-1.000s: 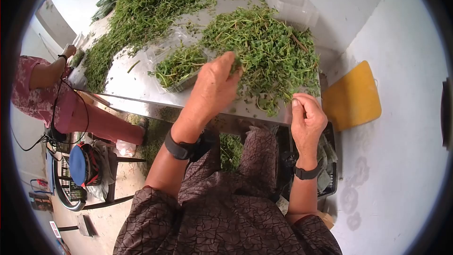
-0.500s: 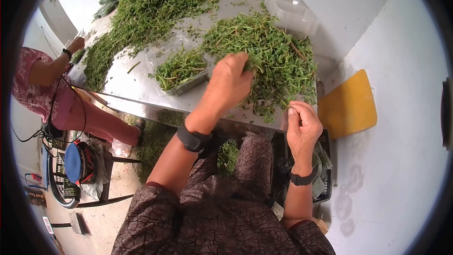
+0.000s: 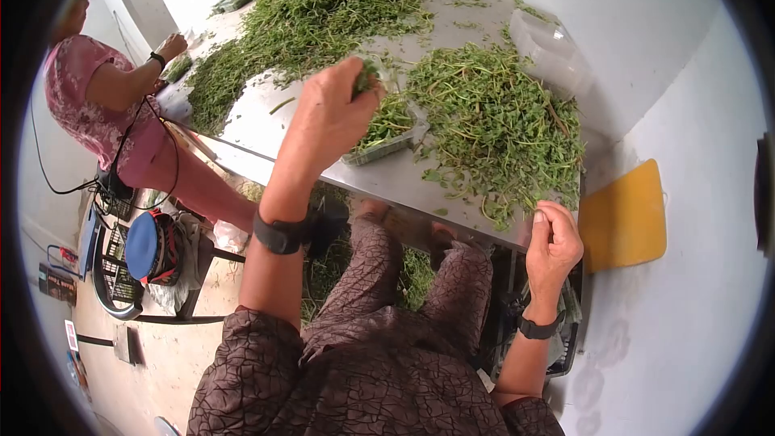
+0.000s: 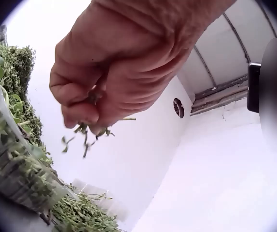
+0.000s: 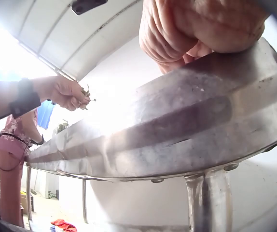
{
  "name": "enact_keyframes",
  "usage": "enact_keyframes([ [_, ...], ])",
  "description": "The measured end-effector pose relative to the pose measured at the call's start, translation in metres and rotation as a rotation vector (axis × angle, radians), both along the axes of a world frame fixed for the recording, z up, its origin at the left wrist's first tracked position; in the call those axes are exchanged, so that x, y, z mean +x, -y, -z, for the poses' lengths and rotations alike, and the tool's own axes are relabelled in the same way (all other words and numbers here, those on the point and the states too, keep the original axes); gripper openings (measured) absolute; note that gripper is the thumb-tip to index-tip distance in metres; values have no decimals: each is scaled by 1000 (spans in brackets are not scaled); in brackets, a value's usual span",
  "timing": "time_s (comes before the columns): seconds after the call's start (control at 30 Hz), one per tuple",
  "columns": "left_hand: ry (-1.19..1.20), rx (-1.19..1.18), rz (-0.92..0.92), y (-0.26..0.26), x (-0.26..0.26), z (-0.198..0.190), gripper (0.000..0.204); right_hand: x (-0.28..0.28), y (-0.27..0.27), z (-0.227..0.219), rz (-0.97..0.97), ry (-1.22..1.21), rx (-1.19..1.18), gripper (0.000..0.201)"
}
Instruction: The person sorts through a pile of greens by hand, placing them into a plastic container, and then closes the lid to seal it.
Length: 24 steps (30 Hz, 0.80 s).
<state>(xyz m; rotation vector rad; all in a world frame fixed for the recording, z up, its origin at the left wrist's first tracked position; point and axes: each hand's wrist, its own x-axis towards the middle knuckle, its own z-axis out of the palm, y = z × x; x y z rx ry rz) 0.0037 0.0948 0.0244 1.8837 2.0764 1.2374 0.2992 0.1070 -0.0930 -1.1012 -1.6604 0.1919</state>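
Note:
My left hand (image 3: 333, 109) is raised over the table and grips a small bunch of leafy green sprigs (image 3: 366, 79). Stems and leaves poke out below its curled fingers in the left wrist view. Partly behind that hand is a clear plastic tray (image 3: 379, 151) filled with cut greens. My right hand (image 3: 554, 252) is at the table's front edge, thumb and fingertips pinching at a sprig beside the near end of a loose pile of greens (image 3: 492, 113). In the right wrist view its fingers curl over the metal rim (image 5: 186, 92), hiding what they hold.
A much larger heap of greens (image 3: 323, 24) covers the table's far left. Clear empty trays (image 3: 549, 52) are stacked at the back right. A yellow board (image 3: 626, 222) leans by the wall. Another person (image 3: 121, 105) in pink works at the left end, near a chair with a blue item (image 3: 142, 246).
My left hand, gripping greens, has moved from the loose pile leftward to above the filled tray. The right hand stays at the table edge by the pile. The head view has shifted.

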Motion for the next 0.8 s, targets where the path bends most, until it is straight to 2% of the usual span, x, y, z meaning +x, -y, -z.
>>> enact_keyframes([
  [0.03, -8, -89, 11, -3, -3, 3, 17, 0, 1, 0, -6, 2, 4, 8],
  [0.1, -80, 68, 33, -1, -6, 19, 19, 0, 1, 0, -13, -50, -58, 9],
  [0.23, 15, 26, -3, 10, -9, 16, 19, 1, 1, 1, -17, -21, -27, 9],
  [0.3, -9, 257, 31, 15, -9, 22, 12, 1, 1, -1, -17, -5, -19, 10],
  [0.43, 95, 244, 144, 45, -1, 32, 9, -1, 2, -2, -3, -7, -31, 10],
  [0.5, 141, 55, 421, 61, 5, 45, 7, 0, 0, -1, -6, 6, -24, 10],
  [0.57, 140, 11, 618, 70, 13, 63, 5, 1, -1, 0, -6, 20, -11, 10],
  [0.73, 245, -182, 727, 81, 27, 105, 7, 2, -1, 1, 5, 49, -2, 8],
  [0.8, 286, -269, 793, 81, 29, 119, 11, 6, -1, -1, -42, 57, -93, 11],
])
